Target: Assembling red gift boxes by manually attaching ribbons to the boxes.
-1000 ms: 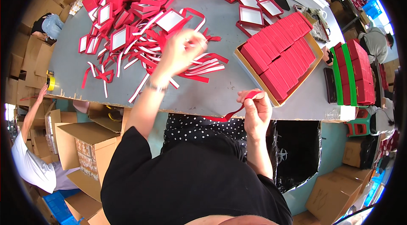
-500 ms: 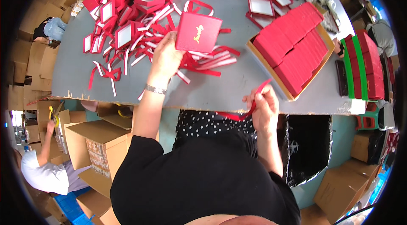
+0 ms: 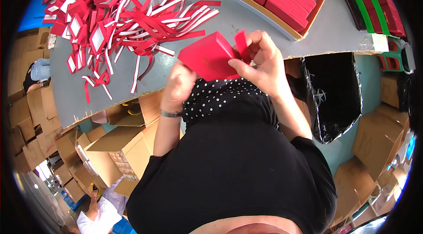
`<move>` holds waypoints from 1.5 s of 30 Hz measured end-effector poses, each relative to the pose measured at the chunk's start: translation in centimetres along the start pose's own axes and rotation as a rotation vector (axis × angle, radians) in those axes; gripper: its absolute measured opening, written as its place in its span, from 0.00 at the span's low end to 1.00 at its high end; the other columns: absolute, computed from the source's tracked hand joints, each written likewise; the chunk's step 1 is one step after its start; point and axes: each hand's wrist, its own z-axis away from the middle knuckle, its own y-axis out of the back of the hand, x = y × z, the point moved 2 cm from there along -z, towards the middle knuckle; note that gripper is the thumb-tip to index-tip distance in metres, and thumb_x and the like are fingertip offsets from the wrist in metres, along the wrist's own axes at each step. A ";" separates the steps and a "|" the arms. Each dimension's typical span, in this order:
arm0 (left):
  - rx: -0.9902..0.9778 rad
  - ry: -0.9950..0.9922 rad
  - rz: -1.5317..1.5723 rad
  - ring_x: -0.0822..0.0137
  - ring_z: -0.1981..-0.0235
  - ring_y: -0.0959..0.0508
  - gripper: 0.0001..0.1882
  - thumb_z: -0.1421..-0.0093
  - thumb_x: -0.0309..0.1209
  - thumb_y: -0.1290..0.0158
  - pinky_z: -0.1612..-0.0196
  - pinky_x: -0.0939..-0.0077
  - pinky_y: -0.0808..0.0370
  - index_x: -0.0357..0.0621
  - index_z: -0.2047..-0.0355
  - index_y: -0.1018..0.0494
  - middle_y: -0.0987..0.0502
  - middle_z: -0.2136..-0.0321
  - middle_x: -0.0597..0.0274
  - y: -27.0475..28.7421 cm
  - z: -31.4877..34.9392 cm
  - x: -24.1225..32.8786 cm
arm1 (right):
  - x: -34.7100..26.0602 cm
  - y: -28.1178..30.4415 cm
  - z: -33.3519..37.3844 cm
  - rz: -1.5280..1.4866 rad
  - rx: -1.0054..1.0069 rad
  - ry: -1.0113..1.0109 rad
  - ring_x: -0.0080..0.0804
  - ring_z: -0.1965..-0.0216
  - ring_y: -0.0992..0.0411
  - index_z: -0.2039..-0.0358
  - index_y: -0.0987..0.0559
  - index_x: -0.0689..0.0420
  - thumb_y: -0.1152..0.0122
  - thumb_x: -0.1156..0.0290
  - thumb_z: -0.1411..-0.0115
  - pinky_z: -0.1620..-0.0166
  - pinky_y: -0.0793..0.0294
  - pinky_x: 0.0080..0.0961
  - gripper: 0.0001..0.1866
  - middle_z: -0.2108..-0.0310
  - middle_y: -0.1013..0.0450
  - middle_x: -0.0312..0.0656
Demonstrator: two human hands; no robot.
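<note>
A flat red gift box (image 3: 205,55) is held tilted above the table's near edge, faint gold print on its face. My left hand (image 3: 178,84), a little blurred, grips it at the lower left corner. My right hand (image 3: 264,64) is closed at the box's right side, thumb against its edge. Pinched in its fingers is a red ribbon (image 3: 241,45), which stands up beside the box. Beyond my left hand, a tangle of loose red and white ribbons (image 3: 163,18) lies on the grey table (image 3: 211,26).
Red boxes, some showing white insides (image 3: 98,37), are heaped at the far left. A carton (image 3: 288,35) packed with red boxes stands at the right, near green-strapped red stacks (image 3: 374,4). Below hang a black-lined bin (image 3: 335,97) and open cardboard boxes (image 3: 119,139). Another person (image 3: 99,216) is at lower left.
The red box has come down toward me and tilted. My right hand, with the ribbon, has risen to meet it. The view has shifted, so the table sits higher.
</note>
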 end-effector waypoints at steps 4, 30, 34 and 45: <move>-0.227 0.082 -0.456 0.68 0.55 0.29 0.40 0.53 0.49 0.38 0.47 0.70 0.37 0.34 0.48 0.37 0.27 0.58 0.57 -1.2 -1.5 5.6 | -2.6 -0.2 1.0 0.553 -0.105 0.215 0.28 0.69 0.27 0.69 0.29 0.60 0.35 0.84 0.58 0.66 0.26 0.24 0.15 0.69 0.29 0.38; -0.060 0.181 -0.765 0.78 0.79 0.31 0.05 0.49 0.23 0.45 0.74 0.81 0.35 0.36 0.79 0.29 0.29 0.81 0.66 -4.4 2.0 0.7 | 1.3 2.4 2.8 0.304 -0.484 -0.377 0.14 0.82 0.44 0.81 0.30 0.59 0.37 0.70 0.47 0.78 0.45 0.17 0.12 0.85 0.38 0.29; -0.043 0.190 -0.756 0.78 0.79 0.31 0.05 0.49 0.23 0.45 0.74 0.82 0.35 0.36 0.79 0.30 0.30 0.81 0.66 -4.4 2.0 0.5 | 1.5 2.4 2.8 0.292 -0.459 -0.379 0.14 0.82 0.44 0.81 0.30 0.59 0.37 0.71 0.48 0.78 0.45 0.17 0.12 0.86 0.38 0.29; 0.013 0.143 -0.747 0.78 0.79 0.35 0.06 0.50 0.21 0.45 0.75 0.82 0.38 0.36 0.80 0.31 0.33 0.82 0.68 -4.1 1.6 -0.1 | 2.1 2.7 2.4 0.326 -0.449 -0.393 0.14 0.82 0.43 0.82 0.30 0.59 0.37 0.70 0.48 0.78 0.44 0.17 0.12 0.86 0.38 0.29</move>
